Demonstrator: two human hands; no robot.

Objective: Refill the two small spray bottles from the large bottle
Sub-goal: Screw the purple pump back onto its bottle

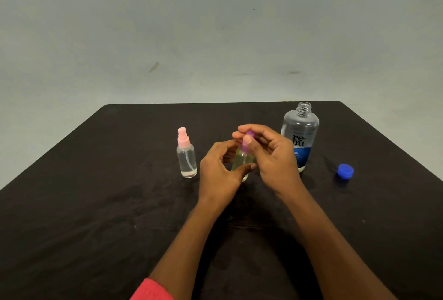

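While the left hand (219,170) curls around the yellowish spray bottle (241,162) standing on the black table (96,204), the right hand (271,153) pinches its purple cap (247,142) with its fingertips.

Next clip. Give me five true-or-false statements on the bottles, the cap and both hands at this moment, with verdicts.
1. The large bottle stands uncapped. True.
2. The blue cap lies left of the pink-topped spray bottle. False: it lies on the table, to the right of the large bottle.
3. The right hand pinches the top of the purple-topped spray bottle. True.
4. The left hand rests flat on the table. False: it holds the purple-topped spray bottle's body.
5. The pink-topped spray bottle lies on its side. False: it stands upright, top on.
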